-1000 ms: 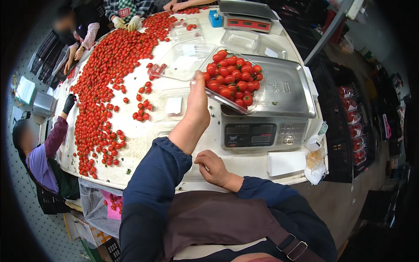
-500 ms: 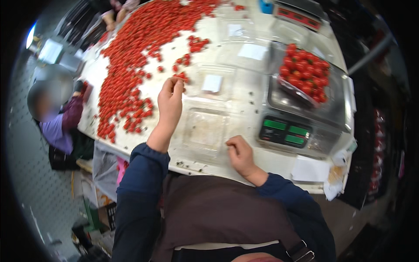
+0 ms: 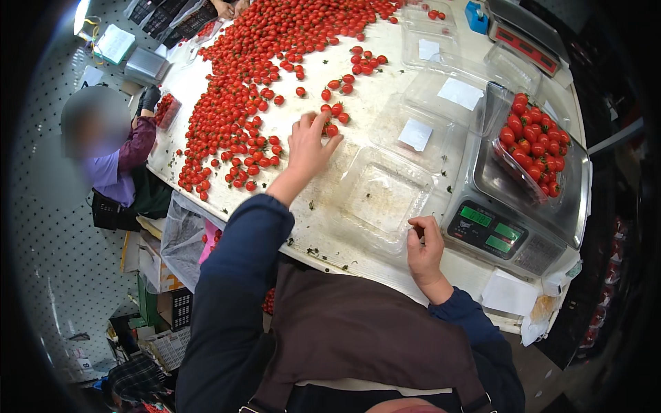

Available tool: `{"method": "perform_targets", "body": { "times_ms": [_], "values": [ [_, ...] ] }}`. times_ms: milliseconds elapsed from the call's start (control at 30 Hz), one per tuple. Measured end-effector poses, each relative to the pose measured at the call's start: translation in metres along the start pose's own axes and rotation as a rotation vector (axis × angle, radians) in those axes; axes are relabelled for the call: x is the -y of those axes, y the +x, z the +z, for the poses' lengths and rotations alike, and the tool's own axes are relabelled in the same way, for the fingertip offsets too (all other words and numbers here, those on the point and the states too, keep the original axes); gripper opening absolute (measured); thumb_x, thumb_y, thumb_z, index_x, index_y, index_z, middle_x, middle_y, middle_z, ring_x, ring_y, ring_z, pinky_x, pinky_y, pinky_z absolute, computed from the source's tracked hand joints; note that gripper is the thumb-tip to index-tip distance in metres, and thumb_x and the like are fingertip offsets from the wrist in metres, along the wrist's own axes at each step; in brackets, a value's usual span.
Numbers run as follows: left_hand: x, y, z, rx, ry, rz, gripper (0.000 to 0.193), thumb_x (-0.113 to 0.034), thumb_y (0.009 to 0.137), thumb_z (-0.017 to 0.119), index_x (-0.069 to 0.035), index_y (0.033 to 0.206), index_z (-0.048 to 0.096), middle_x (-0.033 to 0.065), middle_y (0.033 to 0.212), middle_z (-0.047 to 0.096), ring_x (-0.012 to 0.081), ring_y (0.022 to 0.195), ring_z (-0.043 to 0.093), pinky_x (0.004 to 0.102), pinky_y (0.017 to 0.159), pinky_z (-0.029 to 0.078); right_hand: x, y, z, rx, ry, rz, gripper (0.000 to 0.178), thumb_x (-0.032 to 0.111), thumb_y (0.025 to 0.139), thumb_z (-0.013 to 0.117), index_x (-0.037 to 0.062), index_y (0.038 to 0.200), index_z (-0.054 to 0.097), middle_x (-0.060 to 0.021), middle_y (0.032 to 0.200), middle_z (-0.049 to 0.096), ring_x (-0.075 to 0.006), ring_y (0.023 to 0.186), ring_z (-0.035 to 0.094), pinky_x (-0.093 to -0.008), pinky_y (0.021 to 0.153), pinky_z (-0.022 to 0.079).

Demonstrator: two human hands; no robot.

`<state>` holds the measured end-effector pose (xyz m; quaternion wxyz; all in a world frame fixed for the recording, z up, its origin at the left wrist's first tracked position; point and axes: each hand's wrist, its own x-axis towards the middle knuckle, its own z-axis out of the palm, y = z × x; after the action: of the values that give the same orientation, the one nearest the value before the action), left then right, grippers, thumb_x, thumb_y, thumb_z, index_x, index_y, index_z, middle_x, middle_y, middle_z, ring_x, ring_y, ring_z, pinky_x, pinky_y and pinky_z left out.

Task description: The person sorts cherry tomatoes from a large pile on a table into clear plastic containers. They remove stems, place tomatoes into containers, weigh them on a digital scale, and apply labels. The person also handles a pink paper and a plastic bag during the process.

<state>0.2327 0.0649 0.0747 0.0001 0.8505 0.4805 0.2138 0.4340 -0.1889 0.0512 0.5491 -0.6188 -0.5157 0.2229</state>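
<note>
My left hand reaches over the white table with fingers spread. Its fingertips are at a small cluster of cherry tomatoes, apart from the main heap. My right hand is curled beside the near right corner of an open clear plastic container. Its thumb and forefinger are bent together, and what they hold, if anything, is hidden. A scale with a lit green display is to its right. On the scale's metal pan, a clear container filled with cherry tomatoes sits tilted.
A large heap of cherry tomatoes spreads over the table's left and far side. More clear containers with white paper pads line the middle. A second scale is at the far right. At left, a person's gloved hand touches a tomato container.
My left hand was closed above the tomatoes; its fingers are now spread at the small cluster. My right hand stays curled near the container's corner. The whole view has shifted.
</note>
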Motion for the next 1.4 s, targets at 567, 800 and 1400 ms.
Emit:
{"method": "perform_targets", "body": {
  "times_ms": [567,800,1400],
  "values": [
    [0.037,0.02,0.055,-0.088,-0.407,-0.31,0.029,-0.027,0.094,0.063,-0.008,0.116,0.063,0.0122,0.106,0.06,0.0227,0.079,0.062,0.0376,0.066,0.051,0.001,-0.002,0.001,0.04,0.078,0.036,0.017,0.006,0.085,0.064,0.0042,0.1,0.058,-0.0081,0.081,0.052,-0.0189,0.065,0.056,-0.0294,0.06,0.047],
    [-0.022,-0.009,-0.033,0.157,-2.585,-0.881,0.045,-0.036,0.1,0.048,-0.005,0.132,0.054,0.0241,0.132,0.05,0.0316,0.109,0.053,0.0298,0.064,0.052,-0.009,-0.006,0.008,-0.009,0.028,0.038,0.017,0.002,0.085,0.062,0.0033,0.101,0.057,-0.0095,0.082,0.053,-0.0198,0.066,0.056,-0.03,0.06,0.047],
    [-0.131,-0.082,-0.06,0.519,-2.626,-0.889,0.06,-0.057,0.104,0.019,-0.021,0.148,0.039,0.0153,0.15,0.041,0.0388,0.138,0.038,0.0568,0.111,0.034,0.072,0.051,-0.014,-0.077,-0.261,-0.395,0.026,0.004,0.08,0.071,0.003,0.104,0.062,-0.0111,0.087,0.058,-0.0275,0.079,0.054,-0.0363,0.072,0.045]
  ]
}}
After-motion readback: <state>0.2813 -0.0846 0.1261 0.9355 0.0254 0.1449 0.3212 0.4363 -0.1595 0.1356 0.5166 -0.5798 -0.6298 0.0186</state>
